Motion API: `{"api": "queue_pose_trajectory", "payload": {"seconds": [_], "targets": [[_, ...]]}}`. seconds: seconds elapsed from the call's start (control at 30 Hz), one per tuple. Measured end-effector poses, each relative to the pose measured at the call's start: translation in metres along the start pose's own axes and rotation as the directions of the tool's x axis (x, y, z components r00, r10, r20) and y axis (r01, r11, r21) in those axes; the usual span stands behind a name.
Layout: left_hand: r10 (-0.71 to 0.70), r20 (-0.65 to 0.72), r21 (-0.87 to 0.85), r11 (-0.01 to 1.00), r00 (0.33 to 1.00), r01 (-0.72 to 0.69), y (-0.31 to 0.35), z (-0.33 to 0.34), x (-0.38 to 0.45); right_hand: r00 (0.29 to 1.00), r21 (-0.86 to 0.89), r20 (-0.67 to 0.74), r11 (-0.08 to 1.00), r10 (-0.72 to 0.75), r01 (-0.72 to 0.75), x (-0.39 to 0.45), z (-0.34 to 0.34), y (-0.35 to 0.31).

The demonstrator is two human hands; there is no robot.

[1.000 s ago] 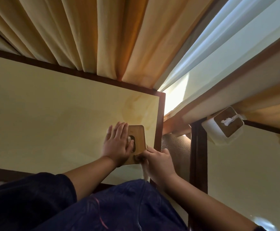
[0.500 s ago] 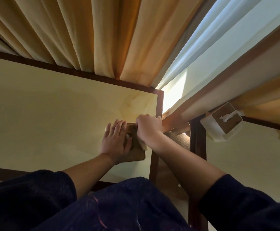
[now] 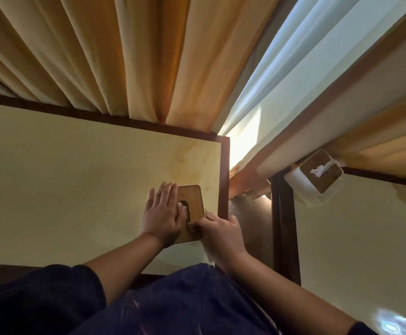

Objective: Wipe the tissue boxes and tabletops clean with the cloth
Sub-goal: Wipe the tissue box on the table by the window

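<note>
Right hand retreated to tissue box near edge, fingers curled; left hand flat.

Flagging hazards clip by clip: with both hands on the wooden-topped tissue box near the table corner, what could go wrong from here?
1. The box sits close to the table's right edge; a hard wipe by the right hand might push it off.
2. The left hand lies flat over the slot, where tissue shows; wiping there could snag or wet it.
3. The cloth is barely visible, so wiping contact cannot be confirmed.
</note>
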State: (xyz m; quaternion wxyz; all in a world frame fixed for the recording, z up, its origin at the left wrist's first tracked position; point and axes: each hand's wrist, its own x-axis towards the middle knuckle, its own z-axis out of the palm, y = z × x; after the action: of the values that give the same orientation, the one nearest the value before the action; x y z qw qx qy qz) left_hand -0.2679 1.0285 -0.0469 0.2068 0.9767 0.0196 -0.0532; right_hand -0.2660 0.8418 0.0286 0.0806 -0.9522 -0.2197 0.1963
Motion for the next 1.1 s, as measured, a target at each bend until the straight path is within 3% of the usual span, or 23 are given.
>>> {"api": "queue_pose_trajectory", "payload": {"seconds": [0.13, 0.27, 0.67, 0.9, 1.1], "targets": [[0.004, -0.01, -0.002, 1.0, 1.0, -0.004, 0.0, 0.0, -0.001, 0.984, -0.093, 0.179, 0.996, 0.001, 0.016, -0.003, -0.013, -0.007], [0.017, -0.004, -0.018, 1.0, 1.0, -0.017, -0.003, 0.002, 0.002, 0.951, -0.141, 0.296, 0.989, 0.092, -0.052, 0.031, -0.041, -0.018], [-0.002, 0.012, -0.033, 0.999, 1.0, 0.003, 0.001, -0.004, -0.001, 0.981, -0.116, 0.081, 0.98, 0.173, -0.163, 0.11, -0.06, -0.026], [0.004, 0.003, -0.03, 1.0, 1.0, -0.004, -0.001, 0.001, 0.001, 0.992, -0.039, -0.073, 0.994, 0.099, -0.102, 0.081, -0.028, -0.017], [0.005, 0.004, -0.009, 1.0, 1.0, -0.005, -0.001, 0.0, 0.0, 0.995, 0.038, 0.029, 0.995, 0.094, -0.096, 0.038, -0.013, -0.01]]}}
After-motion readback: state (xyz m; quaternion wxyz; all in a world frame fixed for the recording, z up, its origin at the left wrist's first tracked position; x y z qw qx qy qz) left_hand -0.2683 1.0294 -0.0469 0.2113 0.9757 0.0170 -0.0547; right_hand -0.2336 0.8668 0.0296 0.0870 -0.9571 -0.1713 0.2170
